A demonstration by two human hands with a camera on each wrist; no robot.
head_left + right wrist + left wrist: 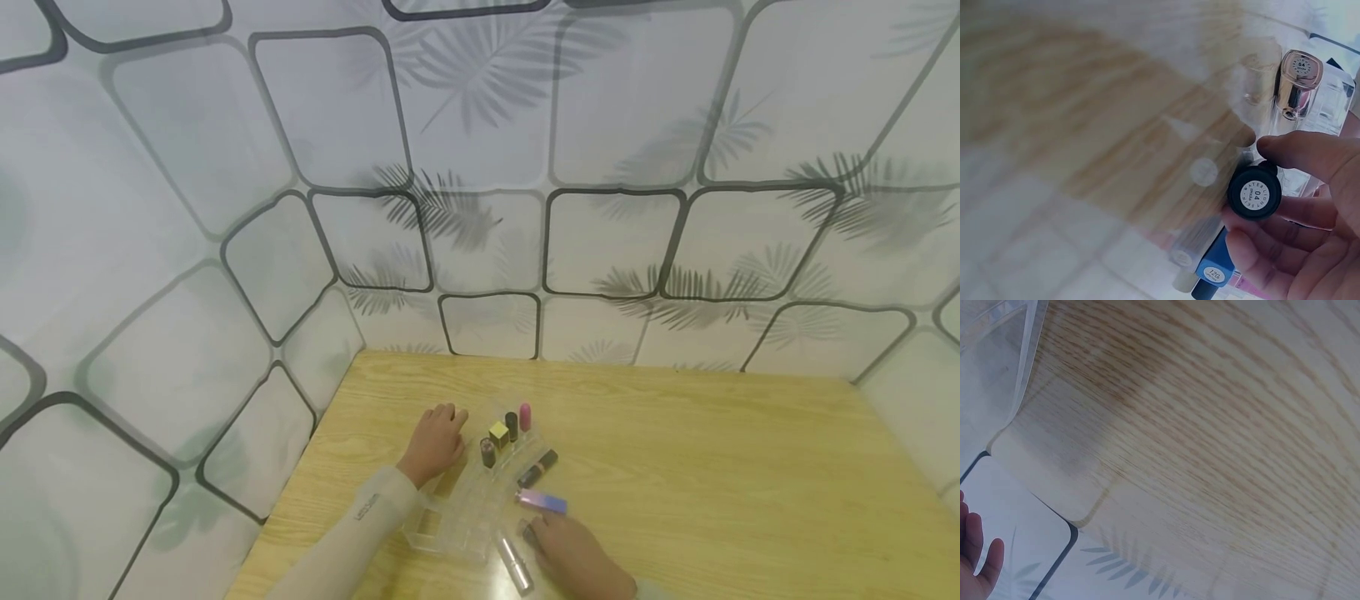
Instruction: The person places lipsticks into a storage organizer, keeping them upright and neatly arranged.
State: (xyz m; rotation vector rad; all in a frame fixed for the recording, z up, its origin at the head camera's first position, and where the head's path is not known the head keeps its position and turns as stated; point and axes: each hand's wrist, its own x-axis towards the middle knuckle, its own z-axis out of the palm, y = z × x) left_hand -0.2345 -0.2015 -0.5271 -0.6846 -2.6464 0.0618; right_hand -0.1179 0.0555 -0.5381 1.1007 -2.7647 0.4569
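Observation:
My right hand pinches a dark lipstick tube between thumb and fingers, low at the table; its round end label faces the right wrist camera. My left hand is at the back side of a clear stepped lipstick organizer, its fingers loosely bent with nothing seen in them. In the organizer's far end stand a pink lipstick, a black one, a yellow-topped one and a dark one. Whether the left hand touches the organizer I cannot tell.
On the wooden table, a shiny silver lipstick lies left of my right hand. Beyond that hand lie a pink-and-blue lipstick and a black lipstick. A patterned wall rises behind the table, another on the left.

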